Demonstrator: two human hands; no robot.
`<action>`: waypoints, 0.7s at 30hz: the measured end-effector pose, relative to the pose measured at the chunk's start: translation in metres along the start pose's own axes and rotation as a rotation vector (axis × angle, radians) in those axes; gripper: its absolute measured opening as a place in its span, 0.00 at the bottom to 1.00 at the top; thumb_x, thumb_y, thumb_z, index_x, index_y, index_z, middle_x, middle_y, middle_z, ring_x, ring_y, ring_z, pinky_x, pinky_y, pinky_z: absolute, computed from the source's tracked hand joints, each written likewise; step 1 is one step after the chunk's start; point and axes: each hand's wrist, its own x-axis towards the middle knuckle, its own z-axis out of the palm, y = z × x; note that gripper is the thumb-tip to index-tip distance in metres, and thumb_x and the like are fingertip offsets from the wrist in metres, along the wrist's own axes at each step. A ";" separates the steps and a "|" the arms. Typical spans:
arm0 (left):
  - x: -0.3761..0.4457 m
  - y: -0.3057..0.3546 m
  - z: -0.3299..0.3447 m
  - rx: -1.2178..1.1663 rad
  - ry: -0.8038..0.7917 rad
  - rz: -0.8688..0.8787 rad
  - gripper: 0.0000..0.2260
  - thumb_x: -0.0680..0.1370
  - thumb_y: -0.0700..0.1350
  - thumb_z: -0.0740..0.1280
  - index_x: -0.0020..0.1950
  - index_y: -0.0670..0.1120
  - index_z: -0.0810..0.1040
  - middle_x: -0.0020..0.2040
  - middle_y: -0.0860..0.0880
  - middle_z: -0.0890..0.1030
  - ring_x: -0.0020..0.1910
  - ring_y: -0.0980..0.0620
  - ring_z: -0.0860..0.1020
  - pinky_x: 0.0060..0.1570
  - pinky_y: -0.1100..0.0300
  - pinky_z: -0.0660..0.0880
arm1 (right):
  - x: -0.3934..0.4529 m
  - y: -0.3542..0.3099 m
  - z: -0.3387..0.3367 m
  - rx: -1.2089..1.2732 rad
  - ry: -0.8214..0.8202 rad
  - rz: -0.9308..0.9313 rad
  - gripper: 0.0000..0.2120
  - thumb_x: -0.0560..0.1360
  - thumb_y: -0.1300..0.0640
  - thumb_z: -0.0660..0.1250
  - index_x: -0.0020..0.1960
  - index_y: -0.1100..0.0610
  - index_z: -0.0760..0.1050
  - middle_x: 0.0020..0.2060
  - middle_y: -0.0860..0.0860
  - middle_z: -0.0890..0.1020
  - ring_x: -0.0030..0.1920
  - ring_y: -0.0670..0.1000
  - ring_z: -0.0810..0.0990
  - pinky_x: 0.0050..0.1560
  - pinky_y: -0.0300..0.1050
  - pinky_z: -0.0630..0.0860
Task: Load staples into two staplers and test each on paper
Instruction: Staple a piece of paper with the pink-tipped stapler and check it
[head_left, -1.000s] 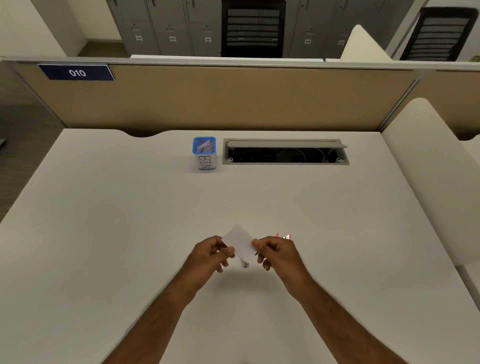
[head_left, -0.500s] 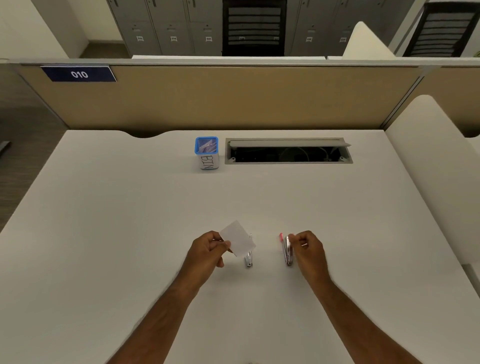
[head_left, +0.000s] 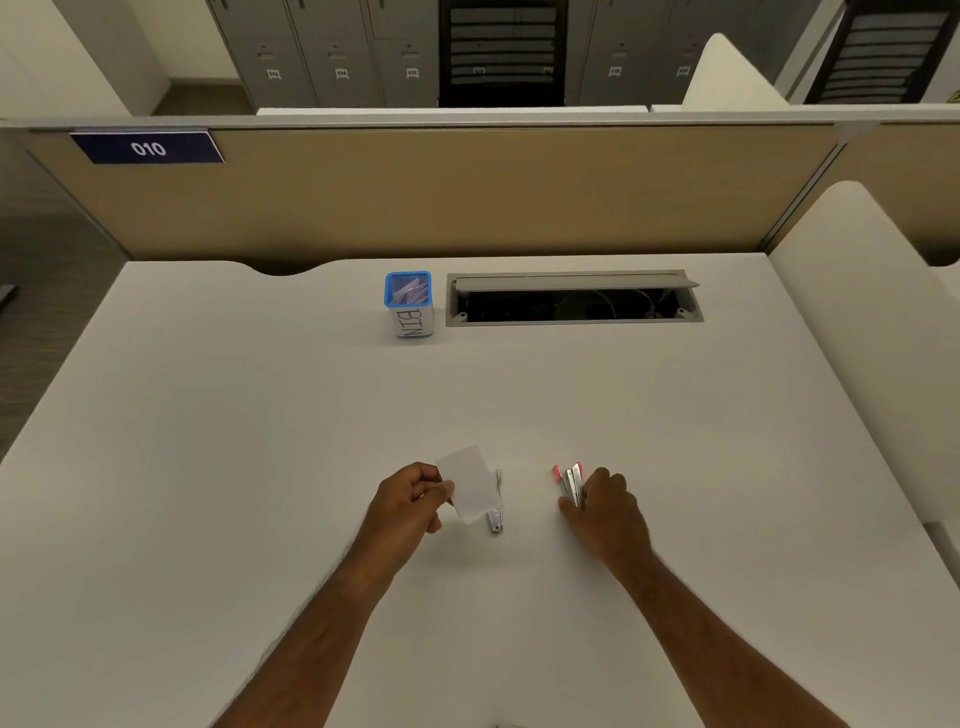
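Observation:
My left hand (head_left: 410, 499) pinches a small white paper (head_left: 467, 480) by its left edge, holding it just above the white desk (head_left: 208, 467). A small silver stapler (head_left: 496, 512) lies on the desk right of that paper, partly hidden under it. To the right, my right hand (head_left: 605, 512) grips a red and silver stapler (head_left: 570, 480) near its rear end; its red tips point away from me and its arms look spread apart.
A blue-rimmed cup (head_left: 409, 304) marked BIN with paper scraps stands at the back centre. Beside it is an open grey cable tray (head_left: 571, 299). A tan partition (head_left: 467, 197) closes the far edge, and a white divider (head_left: 872, 338) stands at the right.
My right hand let go of the paper, moved right and took hold of the red stapler. My left hand kept the paper and stayed nearly in place.

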 end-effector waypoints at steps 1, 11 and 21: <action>0.000 0.000 0.000 0.003 0.001 0.000 0.03 0.83 0.44 0.68 0.53 0.47 0.82 0.44 0.52 0.88 0.35 0.51 0.76 0.45 0.55 0.77 | 0.000 0.000 -0.001 0.007 0.002 0.000 0.19 0.77 0.45 0.67 0.56 0.59 0.70 0.52 0.57 0.75 0.53 0.63 0.80 0.51 0.54 0.79; 0.000 -0.002 0.000 0.001 -0.005 -0.014 0.04 0.83 0.43 0.68 0.53 0.46 0.82 0.43 0.51 0.88 0.34 0.51 0.76 0.45 0.56 0.77 | -0.002 0.009 -0.011 0.545 -0.102 -0.005 0.13 0.77 0.55 0.74 0.49 0.58 0.70 0.41 0.55 0.82 0.36 0.51 0.78 0.37 0.46 0.74; -0.003 -0.002 -0.002 0.010 -0.019 -0.005 0.04 0.83 0.42 0.68 0.53 0.46 0.82 0.43 0.52 0.88 0.35 0.51 0.76 0.44 0.57 0.78 | -0.027 -0.015 -0.019 1.247 -0.359 -0.033 0.19 0.74 0.69 0.76 0.63 0.61 0.79 0.48 0.61 0.86 0.46 0.58 0.86 0.51 0.50 0.85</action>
